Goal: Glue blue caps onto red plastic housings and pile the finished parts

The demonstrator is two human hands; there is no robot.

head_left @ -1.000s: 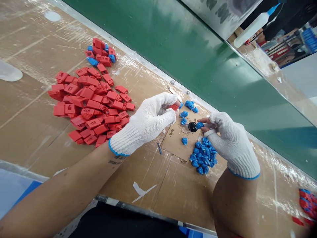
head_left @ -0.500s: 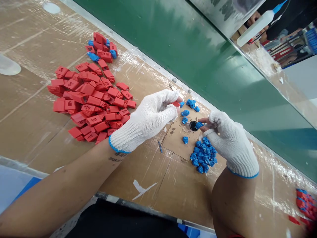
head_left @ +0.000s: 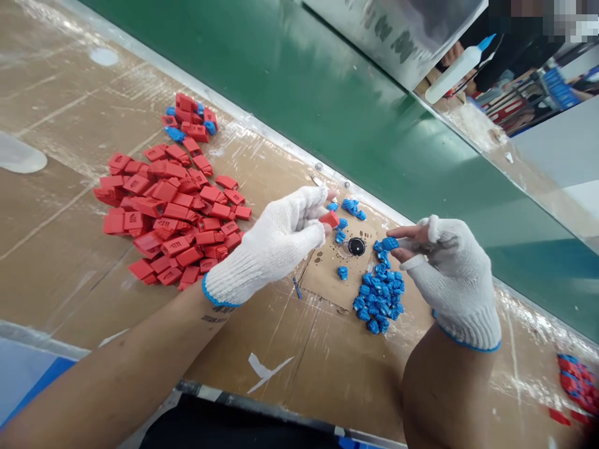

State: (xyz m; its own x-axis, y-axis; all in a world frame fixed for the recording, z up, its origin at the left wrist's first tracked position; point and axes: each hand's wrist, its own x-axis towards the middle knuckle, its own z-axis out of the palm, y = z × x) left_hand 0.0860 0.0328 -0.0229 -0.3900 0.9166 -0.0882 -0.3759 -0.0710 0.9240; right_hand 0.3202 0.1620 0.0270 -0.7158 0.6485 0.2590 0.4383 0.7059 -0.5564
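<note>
Both hands wear white knit gloves with bare fingertips. My left hand (head_left: 285,231) pinches a small red plastic piece (head_left: 330,219) between thumb and fingers. In my right hand (head_left: 444,268), a small ridged blue plastic piece (head_left: 389,244) is held at the fingertips. Between the hands lies a small round dish of black liquid (head_left: 356,247) on a cardboard sheet (head_left: 327,284). A heap of blue pieces (head_left: 380,296) sits just below my right fingertips, and several loose ones lie around the dish. The large heap of red pieces (head_left: 173,215) is left of my left hand.
A smaller red and blue pile (head_left: 189,118) lies at the upper left. Red and blue pieces (head_left: 578,380) rest at the far right. A green panel (head_left: 281,106) borders the table's back. White scraps (head_left: 266,373) lie near the front edge. Beyond the panel are a bottle (head_left: 453,72) and another person's hand.
My right hand has drawn the blue piece away from the dish, to the right. My left hand still holds the red piece, now more visible. The view has shifted slightly.
</note>
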